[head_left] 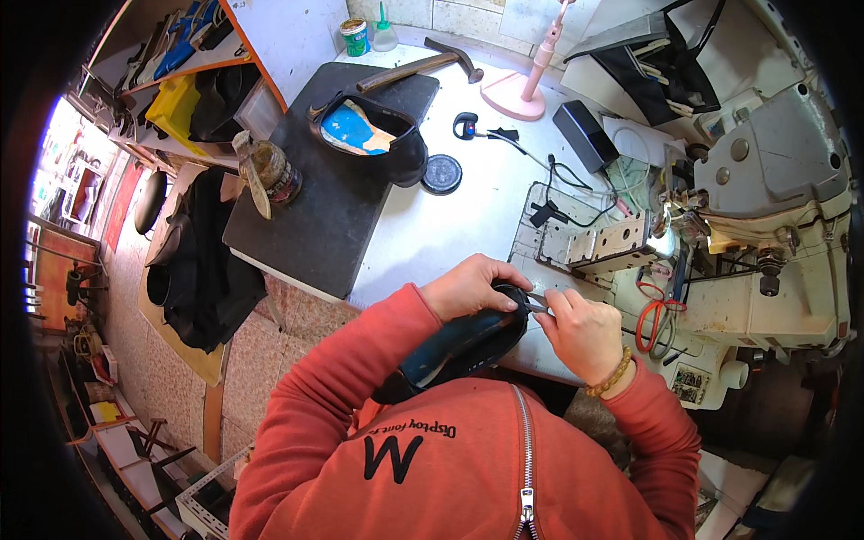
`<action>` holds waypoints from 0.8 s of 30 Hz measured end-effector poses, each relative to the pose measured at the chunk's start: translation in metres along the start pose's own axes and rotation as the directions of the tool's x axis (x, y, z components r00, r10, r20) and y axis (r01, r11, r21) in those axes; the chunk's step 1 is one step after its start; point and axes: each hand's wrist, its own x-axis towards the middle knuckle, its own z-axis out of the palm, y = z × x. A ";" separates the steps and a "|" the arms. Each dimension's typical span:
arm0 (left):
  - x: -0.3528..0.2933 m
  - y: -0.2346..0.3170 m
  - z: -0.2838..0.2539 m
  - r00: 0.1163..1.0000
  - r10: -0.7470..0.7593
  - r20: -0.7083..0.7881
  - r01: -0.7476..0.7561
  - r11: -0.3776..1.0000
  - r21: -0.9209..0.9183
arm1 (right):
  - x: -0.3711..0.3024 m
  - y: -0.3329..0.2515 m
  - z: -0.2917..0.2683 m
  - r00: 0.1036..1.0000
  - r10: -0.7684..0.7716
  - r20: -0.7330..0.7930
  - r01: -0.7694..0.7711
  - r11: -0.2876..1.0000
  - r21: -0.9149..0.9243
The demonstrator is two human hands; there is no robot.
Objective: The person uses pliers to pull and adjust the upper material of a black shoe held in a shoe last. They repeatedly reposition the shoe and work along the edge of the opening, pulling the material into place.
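Note:
My left hand (468, 286) grips the top edge of a dark shoe (459, 346) that I hold close to my chest, over the table's front edge. My right hand (585, 333) pinches a small metal tool (537, 302), and its tip touches the shoe's rim next to my left fingers. A bead bracelet is on my right wrist. The shoe's lower part is hidden behind my red sleeve.
A second dark shoe with a blue insole (369, 133) lies on a black slab (328, 193). A hammer (423, 65), a round black lid (442, 174) and a glue jar with brush (270, 171) are nearby. Red-handled scissors (655, 319) lie by the white sewing machine (765, 207) at right.

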 end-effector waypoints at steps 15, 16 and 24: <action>-0.002 0.004 0.005 0.998 0.006 -0.058 -0.006 1.000 -0.003 | -0.004 0.005 0.002 0.998 0.041 0.045 -0.043 0.998 0.056; -0.003 0.005 0.005 0.998 0.005 -0.066 -0.005 1.000 0.009 | -0.003 0.003 0.000 0.998 0.039 0.046 -0.040 0.999 0.036; -0.004 0.004 0.004 0.995 -0.051 -0.088 0.040 0.991 -0.126 | -0.005 0.002 0.024 0.948 -0.135 -0.289 0.098 0.986 -0.138</action>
